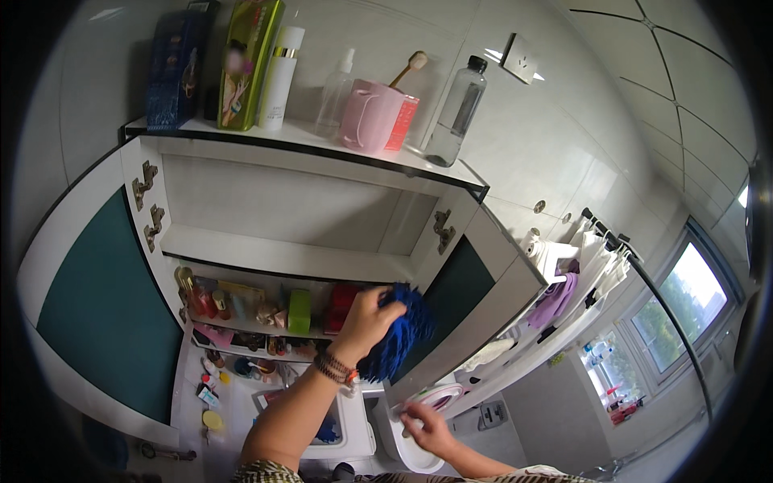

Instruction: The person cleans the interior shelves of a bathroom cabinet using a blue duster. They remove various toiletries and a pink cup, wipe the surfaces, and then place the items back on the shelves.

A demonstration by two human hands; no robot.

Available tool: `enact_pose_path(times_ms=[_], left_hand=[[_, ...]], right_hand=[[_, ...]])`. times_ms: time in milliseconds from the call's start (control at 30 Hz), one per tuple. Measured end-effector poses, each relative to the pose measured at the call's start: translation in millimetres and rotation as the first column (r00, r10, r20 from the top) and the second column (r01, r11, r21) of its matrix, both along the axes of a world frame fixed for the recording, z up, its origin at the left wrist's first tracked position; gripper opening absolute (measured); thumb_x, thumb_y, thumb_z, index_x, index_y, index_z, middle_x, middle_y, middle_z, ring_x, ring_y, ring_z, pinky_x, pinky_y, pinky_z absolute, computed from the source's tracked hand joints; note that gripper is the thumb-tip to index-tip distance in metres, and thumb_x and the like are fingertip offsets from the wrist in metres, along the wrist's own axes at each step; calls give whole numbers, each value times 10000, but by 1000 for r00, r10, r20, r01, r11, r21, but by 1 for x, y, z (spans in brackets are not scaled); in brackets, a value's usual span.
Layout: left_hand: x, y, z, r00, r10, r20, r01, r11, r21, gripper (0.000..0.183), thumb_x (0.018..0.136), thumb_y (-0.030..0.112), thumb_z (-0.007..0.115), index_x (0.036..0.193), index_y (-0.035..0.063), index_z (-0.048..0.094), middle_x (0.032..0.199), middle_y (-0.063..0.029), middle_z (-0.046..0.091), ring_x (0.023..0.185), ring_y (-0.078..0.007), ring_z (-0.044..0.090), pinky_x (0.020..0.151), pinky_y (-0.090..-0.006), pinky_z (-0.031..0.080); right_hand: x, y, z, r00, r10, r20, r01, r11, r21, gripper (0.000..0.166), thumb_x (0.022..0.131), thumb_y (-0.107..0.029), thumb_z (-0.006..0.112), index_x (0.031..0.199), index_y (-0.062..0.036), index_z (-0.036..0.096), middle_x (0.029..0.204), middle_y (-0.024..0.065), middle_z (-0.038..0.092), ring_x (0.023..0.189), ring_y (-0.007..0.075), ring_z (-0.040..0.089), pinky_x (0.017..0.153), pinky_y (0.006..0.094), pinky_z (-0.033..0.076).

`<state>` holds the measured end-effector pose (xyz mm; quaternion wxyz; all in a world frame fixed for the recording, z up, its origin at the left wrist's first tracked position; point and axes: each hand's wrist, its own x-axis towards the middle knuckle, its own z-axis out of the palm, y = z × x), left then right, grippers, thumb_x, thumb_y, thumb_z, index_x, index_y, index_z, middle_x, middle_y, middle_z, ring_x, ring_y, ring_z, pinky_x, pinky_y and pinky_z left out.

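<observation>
My left hand (368, 320), with beaded bracelets at the wrist, grips a shaggy blue cleaning cloth (395, 341). The cloth hangs in front of the open right door (477, 308) of a white wall cabinet (290, 247), hiding part of its teal panel. My right hand (427, 427) is lower, by that door's bottom corner, with bent fingers; whether it touches the door cannot be told. The left door (102, 314) also stands open. Bare board shows on the upper shelf (290, 253). Below, the lower shelf holds a green box (299, 311), a red box (343, 305) and several small bottles.
On the cabinet top stand a pink cup (368, 118) with a brush, a clear bottle (457, 111) and several boxes and bottles. Under the cabinet are a washbasin (347, 428) and a counter with toiletries. Cloths hang from a rod (628, 247) on the right.
</observation>
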<state>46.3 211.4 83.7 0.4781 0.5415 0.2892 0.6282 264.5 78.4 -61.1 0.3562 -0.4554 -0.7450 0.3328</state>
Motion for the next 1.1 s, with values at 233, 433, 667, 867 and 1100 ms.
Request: enact_pose_path(times_ms=[233,433,667,867,1100], left_hand=[[-10,-55,-69,989,32,143,-5,984,-180,248,815,183,642,987,4,634,895,-64,660,762,-108,594,700,-258,485],[-83,-77,-96,678,123,725,208,913,-350,308,874,235,583,1145,111,507,750,8,470,567,-90,430,504,-216,343],[-124,-123,-180,444,414,795,-169,910,-379,163,886,78,498,1041,80,548,966,-72,598,891,-204,595,739,-327,465],[-138,-161,-194,450,584,676,-101,785,-611,130,953,146,438,970,62,536,755,-51,609,581,-167,585,498,-265,446],[-182,-149,-174,706,426,566,-12,806,-592,200,940,267,430,949,92,527,618,36,394,462,-71,334,429,-232,304]], right_hand=[[-93,58,79,972,141,-186,-84,955,284,792,723,-164,788,1372,-60,346,1314,171,391,1194,254,440,964,348,392],[-143,106,65,970,104,-218,-42,961,274,565,663,89,508,1217,-23,504,1176,123,538,1064,215,538,938,308,410],[-246,179,94,971,202,-127,-119,873,473,550,678,86,577,1200,-82,540,1121,167,525,1044,307,536,913,355,432],[-298,247,142,934,-105,341,-224,571,790,627,652,27,650,1224,-205,539,1231,161,467,1123,359,476,907,387,446],[-308,307,145,680,-431,593,-553,229,801,511,790,-94,553,1264,-280,511,1434,74,321,1324,284,297,1065,489,268]])
